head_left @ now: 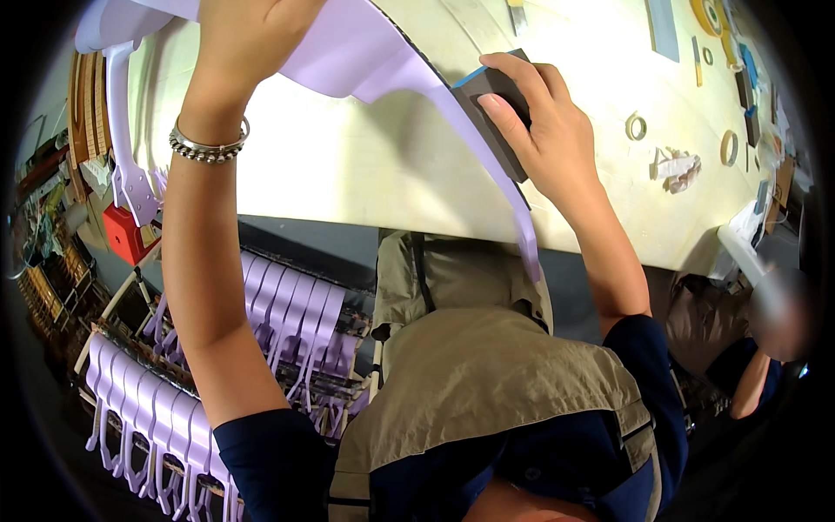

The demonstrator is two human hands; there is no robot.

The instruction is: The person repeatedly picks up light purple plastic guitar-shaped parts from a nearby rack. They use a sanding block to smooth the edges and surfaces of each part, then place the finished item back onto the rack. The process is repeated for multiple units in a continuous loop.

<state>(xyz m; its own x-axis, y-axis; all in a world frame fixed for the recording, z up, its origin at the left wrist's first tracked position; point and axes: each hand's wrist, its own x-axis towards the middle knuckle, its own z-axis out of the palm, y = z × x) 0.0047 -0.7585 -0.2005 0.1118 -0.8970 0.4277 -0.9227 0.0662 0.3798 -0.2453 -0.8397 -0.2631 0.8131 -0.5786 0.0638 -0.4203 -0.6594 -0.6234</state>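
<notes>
Clamped by the right hand (557, 130) around a dark, blue-edged block (496, 139), laid along the outer edge of a curved lilac part (383, 70). Placed over same part, the left hand (252, 26), fingers out of frame; grip not determinable. Located on the cream table (348, 174), tip overhanging near side. Judged as edge smoothing; calls next for even strokes, thin end supported. Noted beyond: tape roll (637, 128); racked lilac pieces (296, 296) lower left.

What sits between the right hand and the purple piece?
Head view: a dark, blue-edged block, held in the right hand, alongside the edge of the purple piece.
</notes>
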